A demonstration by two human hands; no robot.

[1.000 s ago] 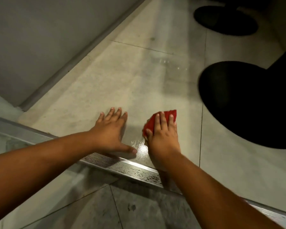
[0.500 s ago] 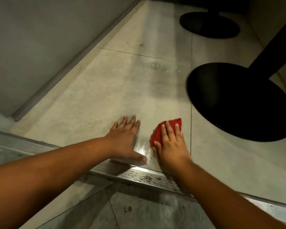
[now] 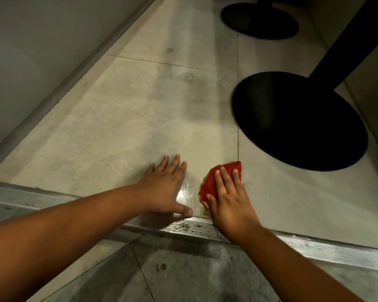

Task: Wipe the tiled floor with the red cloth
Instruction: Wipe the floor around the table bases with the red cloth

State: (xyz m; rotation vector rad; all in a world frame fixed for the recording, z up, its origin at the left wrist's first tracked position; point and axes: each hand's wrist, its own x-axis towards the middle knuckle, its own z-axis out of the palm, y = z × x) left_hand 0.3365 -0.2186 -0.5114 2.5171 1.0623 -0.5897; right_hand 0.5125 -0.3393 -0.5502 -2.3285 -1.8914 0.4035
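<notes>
The red cloth (image 3: 212,178) lies folded on the pale tiled floor (image 3: 122,127), just past a metal threshold strip. My right hand (image 3: 229,197) presses flat on top of it with straight fingers, hiding most of the cloth. My left hand (image 3: 166,184) rests flat on the tile to the cloth's left, fingers spread, thumb pointing toward the cloth. A wet shiny patch (image 3: 184,192) glistens between the two hands.
A ribbed metal threshold strip (image 3: 314,247) crosses the view under my wrists. A round black table base (image 3: 299,120) sits right of the cloth, with a second one (image 3: 260,20) farther back. A grey wall with a skirting (image 3: 52,90) runs along the left.
My right hand and the cloth have slid a little to the right, up to the tile joint. The left hand has stayed planted while the view shifted slightly.
</notes>
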